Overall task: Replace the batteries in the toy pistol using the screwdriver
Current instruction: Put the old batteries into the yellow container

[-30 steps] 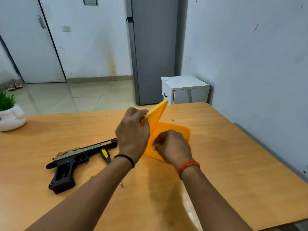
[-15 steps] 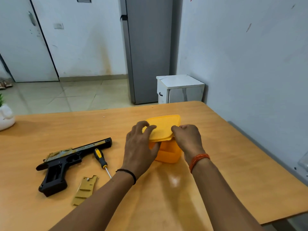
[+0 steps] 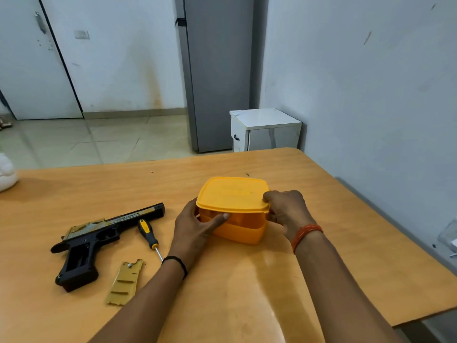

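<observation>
Both my hands grip the yellow box (image 3: pixel 237 231) and lid (image 3: pixel 232 194); uneven press could skid it off the tabletop (image 3: pixel 321 280)

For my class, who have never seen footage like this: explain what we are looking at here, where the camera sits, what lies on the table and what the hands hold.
There is no machine here: a person works with two bare hands, and the one camera is worn on the person's head, looking forward and down. So the arms reach in from the bottom of the picture.

On the wooden table lie a black and gold toy pistol, a screwdriver with a yellow and black handle beside it, and nearer the camera the pistol's tan battery cover, taken off.

Both hands are at an orange plastic box. The left hand grips the box's side; the right hand pinches the edge of its orange lid, which lies on top. What the box holds cannot be seen.
</observation>
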